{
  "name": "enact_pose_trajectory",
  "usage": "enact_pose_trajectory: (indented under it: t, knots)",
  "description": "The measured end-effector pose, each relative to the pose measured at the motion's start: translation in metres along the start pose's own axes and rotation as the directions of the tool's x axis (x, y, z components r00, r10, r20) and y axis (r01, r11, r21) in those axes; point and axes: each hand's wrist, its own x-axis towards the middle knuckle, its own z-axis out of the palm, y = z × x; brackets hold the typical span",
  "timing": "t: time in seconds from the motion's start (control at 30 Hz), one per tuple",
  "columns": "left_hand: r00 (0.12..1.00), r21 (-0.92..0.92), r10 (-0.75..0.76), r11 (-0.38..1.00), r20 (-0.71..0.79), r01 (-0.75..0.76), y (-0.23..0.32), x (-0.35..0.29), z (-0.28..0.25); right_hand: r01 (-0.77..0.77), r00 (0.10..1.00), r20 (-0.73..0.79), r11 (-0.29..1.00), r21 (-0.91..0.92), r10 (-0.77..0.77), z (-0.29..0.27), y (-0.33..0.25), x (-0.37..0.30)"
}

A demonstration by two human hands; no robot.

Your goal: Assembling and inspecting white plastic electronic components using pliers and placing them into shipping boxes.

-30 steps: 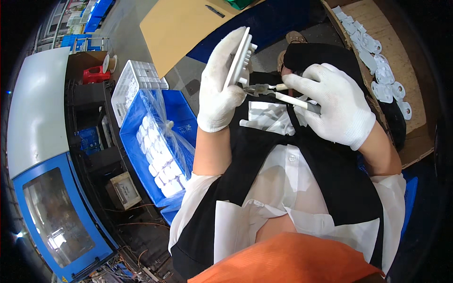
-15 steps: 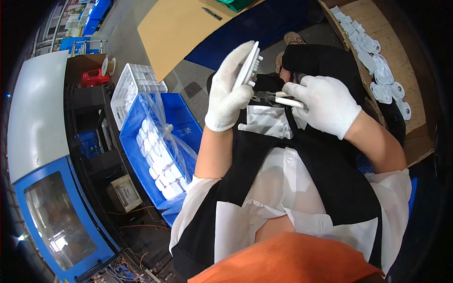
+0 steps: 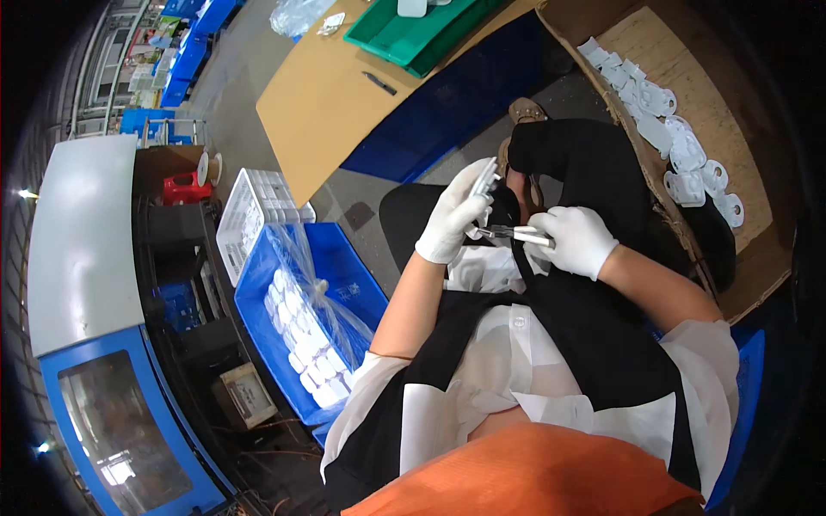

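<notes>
Both my hands wear white gloves and are raised over my lap. My left hand (image 3: 450, 222) is closed round a white plastic part (image 3: 487, 181), seen nearly edge-on and tilted. Wrapped in my right hand (image 3: 578, 241) is a pair of nippers (image 3: 521, 232) with whitish handles and dark metal jaws. The jaws point left and meet the low end of the part, near my left thumb. Whether they are biting on the plastic I cannot tell.
At my left stands a blue crate (image 3: 344, 279) of white pieces with a clear plastic liner, beside a white basket (image 3: 251, 206). A cardboard box (image 3: 740, 163) at right holds several white parts (image 3: 687, 153). Ahead are a tan tabletop (image 3: 318, 103), a pen (image 3: 379, 83) and a green tray (image 3: 413, 39).
The nippers have come left to the part, their jaws now in plain sight. The part has turned in my left hand. The whole view has shifted, showing more of the tabletop and tray.
</notes>
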Motion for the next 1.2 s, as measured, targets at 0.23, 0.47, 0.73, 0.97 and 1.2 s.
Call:
enact_pose_trajectory:
  t: [0.23, 0.47, 0.73, 0.97, 1.2]
  knots:
    - [0.989, -0.695, -0.099, 0.719, -0.106, -0.002, 0.014, 0.088, -0.043, -0.275, 0.880, -0.289, 0.900, 0.339, 0.378, -0.010, 0.028, -0.016]
    - [0.956, -0.759, -0.038, 0.617, -0.291, -0.207, 0.087, 0.185, -0.081, -0.330, 0.648, -0.460, 0.768, 0.549, 0.607, -0.032, 0.066, -0.032]
    - [0.842, -0.531, -0.503, 0.668, 0.195, 0.522, -0.062, 0.106, -0.018, -0.715, 0.282, -0.403, 0.471, 0.517, 0.870, -0.066, 0.230, -0.050]
    - [0.813, -0.632, -0.582, 0.628, 0.005, 0.453, -0.068, 0.047, -0.034, -0.962, 0.256, -0.270, 0.273, 0.025, 0.928, -0.064, 0.346, -0.089]
    - [0.835, -0.677, -0.549, 0.630, -0.042, 0.380, -0.051, 0.046, -0.031, -0.918, 0.368, -0.476, 0.394, -0.049, 0.799, -0.082, 0.289, -0.083]
